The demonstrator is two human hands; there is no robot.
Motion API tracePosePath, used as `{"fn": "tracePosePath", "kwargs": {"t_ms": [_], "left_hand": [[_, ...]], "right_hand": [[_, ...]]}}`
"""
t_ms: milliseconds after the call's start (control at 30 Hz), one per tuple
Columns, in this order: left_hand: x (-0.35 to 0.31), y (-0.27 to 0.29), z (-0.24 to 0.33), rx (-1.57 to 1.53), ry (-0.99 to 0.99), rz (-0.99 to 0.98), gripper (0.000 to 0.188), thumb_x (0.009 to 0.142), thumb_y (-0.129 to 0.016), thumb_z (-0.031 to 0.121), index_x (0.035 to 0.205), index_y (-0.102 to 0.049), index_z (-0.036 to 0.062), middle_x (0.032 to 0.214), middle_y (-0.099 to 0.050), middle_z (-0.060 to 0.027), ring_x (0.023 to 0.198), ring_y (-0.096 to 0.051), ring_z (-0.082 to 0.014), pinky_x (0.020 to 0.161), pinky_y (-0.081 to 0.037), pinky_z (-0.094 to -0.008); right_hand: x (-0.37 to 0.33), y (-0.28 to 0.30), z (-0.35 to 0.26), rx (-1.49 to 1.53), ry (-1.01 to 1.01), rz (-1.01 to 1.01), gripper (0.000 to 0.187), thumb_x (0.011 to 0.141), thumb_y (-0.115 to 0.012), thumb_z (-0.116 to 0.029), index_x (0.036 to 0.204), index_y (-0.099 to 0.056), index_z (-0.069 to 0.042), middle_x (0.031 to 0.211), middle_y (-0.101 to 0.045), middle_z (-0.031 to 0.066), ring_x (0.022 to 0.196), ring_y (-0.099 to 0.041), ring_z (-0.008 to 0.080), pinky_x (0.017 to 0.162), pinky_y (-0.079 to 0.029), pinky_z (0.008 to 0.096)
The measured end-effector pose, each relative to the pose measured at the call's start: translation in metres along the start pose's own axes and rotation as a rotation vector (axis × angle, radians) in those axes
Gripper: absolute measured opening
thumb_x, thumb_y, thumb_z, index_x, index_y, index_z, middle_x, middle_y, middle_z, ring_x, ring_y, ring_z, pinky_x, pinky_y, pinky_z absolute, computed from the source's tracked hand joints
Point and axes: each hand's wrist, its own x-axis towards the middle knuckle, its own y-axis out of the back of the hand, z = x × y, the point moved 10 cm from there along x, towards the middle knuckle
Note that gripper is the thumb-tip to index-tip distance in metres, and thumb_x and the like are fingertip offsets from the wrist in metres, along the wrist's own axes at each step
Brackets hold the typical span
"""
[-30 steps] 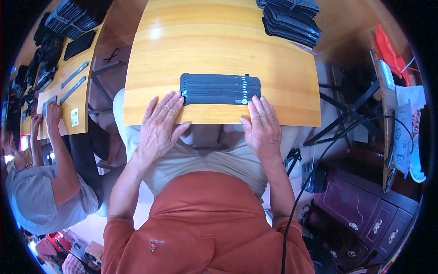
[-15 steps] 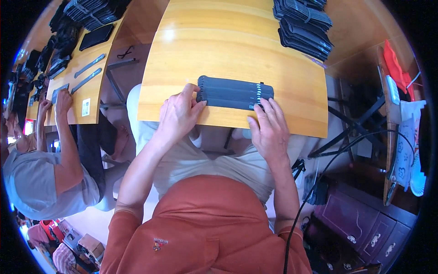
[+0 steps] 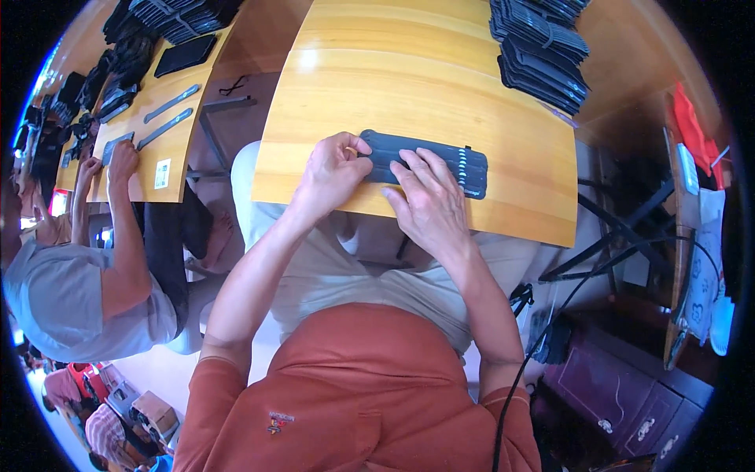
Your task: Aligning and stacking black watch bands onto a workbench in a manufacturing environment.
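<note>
A row of dark flat straps (image 3: pixel 473 169) lies overlapped side by side on the wooden table (image 3: pixel 519 200), near its front edge. They have rounded ends, and small white marks line up across their right part. My left hand (image 3: pixel 334 173) is at their left end, with thumb and forefinger closed on the edge; the exact grip is partly hidden. My right hand (image 3: pixel 429 193) rests palm down over the middle of the straps, its fingers stretched out and slightly spread, covering part of them.
Stacks of dark straps (image 3: pixel 543 75) stand at the table's back right. At the left, a co-worker (image 3: pixel 86 287) sits at another table (image 3: pixel 177 149) with two loose straps (image 3: pixel 169 126) and dark piles. A black cable (image 3: pixel 543 334) runs beside my right arm, near a purple cabinet (image 3: pixel 605 385).
My right hand has slid left from the marked right end to the middle of the straps. My left hand stays at the left end. The whole view has shifted slightly.
</note>
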Motion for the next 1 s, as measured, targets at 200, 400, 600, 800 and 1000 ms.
{"fn": "tracePosePath", "kwargs": {"t_ms": [200,400,600,800,1000], "left_hand": [[0.000,-0.008,-0.001,-0.407,0.160,-0.014,0.013,0.087,-0.066,0.004,0.100,-0.064,0.0023,0.071,-0.059,0.0001,0.054,-0.051,-0.0060,0.042,-0.037,-0.0208],[0.004,-0.008,-0.004,-0.544,0.252,0.012,0.006,0.085,-0.067,0.003,0.089,-0.063,0.0028,0.068,-0.057,-0.0011,0.052,-0.049,-0.0079,0.044,-0.040,-0.0222],[0.007,-0.006,0.002,-0.457,0.154,-0.023,0.010,0.095,-0.067,0.013,0.098,-0.061,0.0055,0.075,-0.058,0.0002,0.055,-0.051,-0.0066,0.049,-0.041,-0.0220],[-0.003,0.026,-0.006,-0.394,-0.150,0.199,0.023,0.103,-0.068,0.022,0.101,-0.060,0.0009,0.072,-0.059,0.0013,0.059,-0.052,-0.0044,0.052,-0.043,-0.0213],[-0.005,0.012,-0.005,-0.308,-0.176,0.150,0.017,0.101,-0.070,0.016,0.100,-0.063,0.0003,0.074,-0.058,0.0044,0.064,-0.052,-0.0025,0.056,-0.043,-0.0198]], "right_hand": [[0.016,-0.004,-0.010,-0.058,-0.006,0.067,0.037,0.082,-0.079,-0.022,0.111,-0.073,0.001,0.119,-0.067,0.0144,0.119,-0.058,0.0337,0.103,-0.048,0.0469],[0.022,-0.009,-0.004,-0.097,-0.009,0.073,0.036,0.080,-0.081,-0.020,0.109,-0.075,0.000,0.119,-0.066,0.0091,0.113,-0.060,0.0295,0.095,-0.052,0.0449],[0.024,-0.016,-0.005,-0.234,0.099,0.060,0.027,0.084,-0.075,-0.018,0.106,-0.075,-0.004,0.113,-0.067,0.0060,0.107,-0.061,0.0267,0.088,-0.054,0.0415],[0.063,0.011,0.053,0.066,-0.094,0.187,0.024,0.096,-0.068,-0.019,0.075,-0.064,-0.009,0.063,-0.057,0.0074,0.054,-0.055,0.0260,0.057,-0.050,0.0383],[0.031,0.174,0.163,0.583,-0.382,0.908,0.040,0.102,-0.068,-0.018,0.067,-0.053,-0.007,0.067,-0.048,-0.0101,0.063,-0.040,0.0018,0.053,-0.033,0.0277]]}}
